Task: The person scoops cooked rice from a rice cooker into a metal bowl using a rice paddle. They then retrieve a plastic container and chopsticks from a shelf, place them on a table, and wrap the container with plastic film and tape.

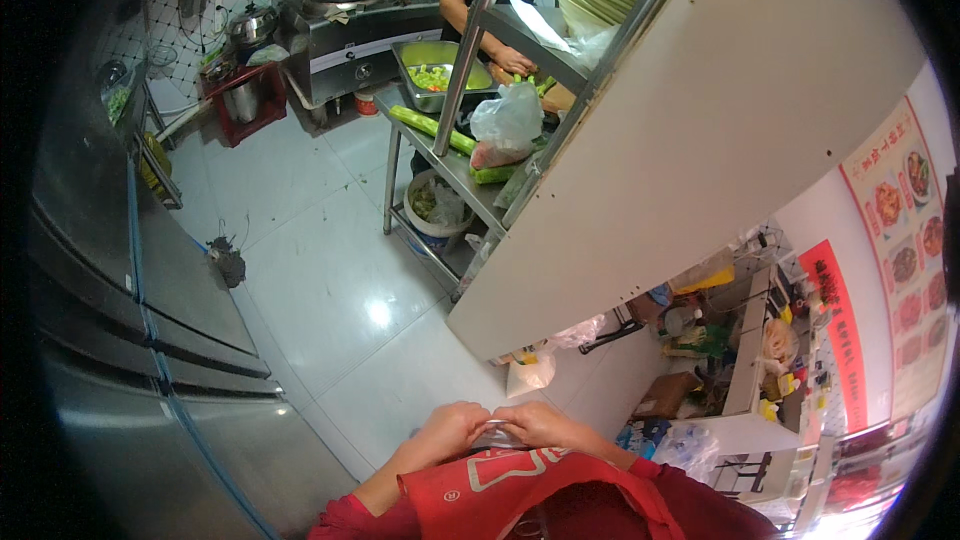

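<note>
My left hand [454, 426] and my right hand [536, 424] meet close in front of my body, thumbs and fingers pinching the near-white edge of a clear plastic item [496, 433]. Whether it is a bag or a container I cannot tell, as my fingers and the red apron [480, 484] hide most of it. The apron bears white printing and hangs just below both hands. Beyond them lies the pale tiled floor [352, 352].
A steel refrigerator [202, 420] lines the left; a white partition [637, 187] rises at right. Ahead, a steel table [442, 165] holds vegetables and a steel pan [429, 99]. A co-worker's hand [512, 60] rests there. A bucket [435, 221] sits underneath; a stove [352, 52] stands behind.
</note>
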`<state>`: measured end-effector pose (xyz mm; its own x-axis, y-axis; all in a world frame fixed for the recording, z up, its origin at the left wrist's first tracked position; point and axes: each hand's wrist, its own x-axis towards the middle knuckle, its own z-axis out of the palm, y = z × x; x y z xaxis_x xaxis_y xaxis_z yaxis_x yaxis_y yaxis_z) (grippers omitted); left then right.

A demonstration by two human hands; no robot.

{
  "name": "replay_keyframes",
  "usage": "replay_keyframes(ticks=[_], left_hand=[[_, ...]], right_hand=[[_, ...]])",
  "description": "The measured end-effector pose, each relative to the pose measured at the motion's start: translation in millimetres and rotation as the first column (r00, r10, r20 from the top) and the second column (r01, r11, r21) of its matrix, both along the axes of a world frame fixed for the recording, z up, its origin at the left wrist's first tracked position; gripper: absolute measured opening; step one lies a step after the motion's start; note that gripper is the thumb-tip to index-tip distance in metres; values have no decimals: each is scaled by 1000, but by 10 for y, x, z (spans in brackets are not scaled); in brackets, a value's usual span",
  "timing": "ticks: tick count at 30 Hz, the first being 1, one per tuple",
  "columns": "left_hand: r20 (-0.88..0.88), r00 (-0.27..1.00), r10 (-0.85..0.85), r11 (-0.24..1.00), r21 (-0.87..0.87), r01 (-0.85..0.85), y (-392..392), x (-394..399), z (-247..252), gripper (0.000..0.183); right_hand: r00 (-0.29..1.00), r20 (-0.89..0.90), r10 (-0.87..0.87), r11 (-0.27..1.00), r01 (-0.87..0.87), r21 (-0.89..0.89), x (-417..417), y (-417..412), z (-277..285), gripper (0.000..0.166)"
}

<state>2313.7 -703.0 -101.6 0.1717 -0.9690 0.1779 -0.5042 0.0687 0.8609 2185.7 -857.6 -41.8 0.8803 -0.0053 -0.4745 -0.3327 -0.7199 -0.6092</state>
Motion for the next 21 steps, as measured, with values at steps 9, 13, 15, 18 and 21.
replay_keyframes(ticks=[9,13,15,18,21], left_hand=[[-359,892,274,961,138,-240,-385,1004,-96,18],[-504,772,387,922,183,-342,-647,1650,-20,30],[-545,743,389,912,111,-396,-758,1908,-79,32],[-514,723,461,883,187,-430,-855,2229,-132,32],[-453,758,469,882,192,-431,-975,2662,-129,29]], right_hand=[[787,594,-168,955,279,-100,1101,-844,712,36],[532,846,-21,866,432,-251,1928,-1215,1337,41],[471,878,83,837,446,-318,2351,-1339,1623,43],[413,890,191,739,537,-408,2834,-1554,1944,47],[366,917,159,653,658,-375,3153,-1740,2117,50]])
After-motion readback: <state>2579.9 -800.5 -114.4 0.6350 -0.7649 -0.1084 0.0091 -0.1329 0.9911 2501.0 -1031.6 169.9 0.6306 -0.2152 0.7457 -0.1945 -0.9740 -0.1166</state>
